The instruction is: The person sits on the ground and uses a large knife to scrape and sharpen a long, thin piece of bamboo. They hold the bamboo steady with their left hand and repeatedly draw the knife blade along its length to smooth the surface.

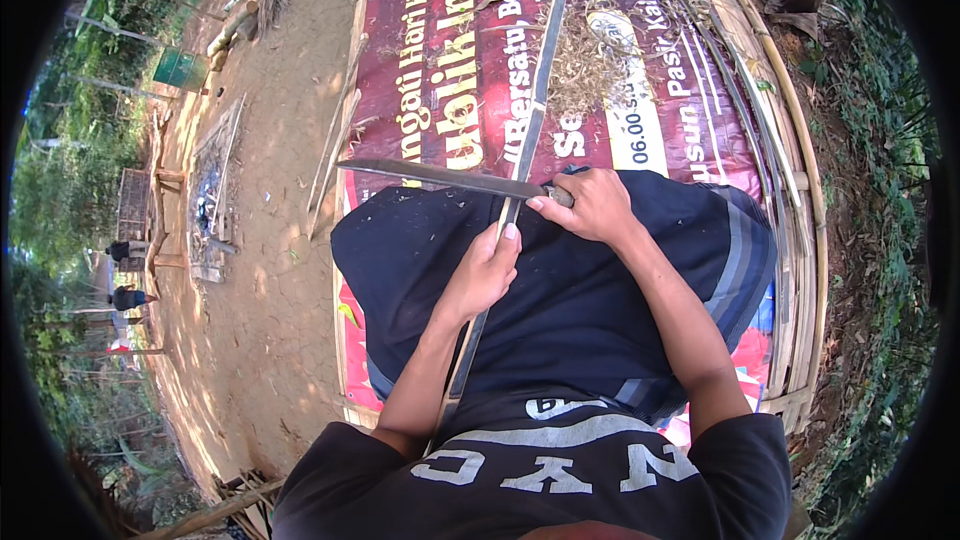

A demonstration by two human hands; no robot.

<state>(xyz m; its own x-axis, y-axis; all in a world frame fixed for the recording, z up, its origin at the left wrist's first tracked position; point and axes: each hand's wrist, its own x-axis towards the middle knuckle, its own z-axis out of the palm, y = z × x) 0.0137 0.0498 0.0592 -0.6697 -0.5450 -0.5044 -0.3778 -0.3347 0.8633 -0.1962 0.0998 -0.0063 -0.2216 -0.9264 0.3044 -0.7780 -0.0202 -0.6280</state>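
My left hand is closed round a long, narrow bamboo strip, which slants from beside my body, across my lap, to the far side of the mat. My right hand grips the short handle of a machete. Its long blade points left and crosses the strip just beyond my left hand, apparently touching it. Dark cloth covers my lap beneath both hands. Beyond my knees, thin shavings lie heaped beside the strip.
A printed maroon banner covers the bamboo platform I sit on. Loose thin strips lie along its right edge. On the left is bare earth with a patch of debris in a frame. Two people are far off at left; plants grow at right.
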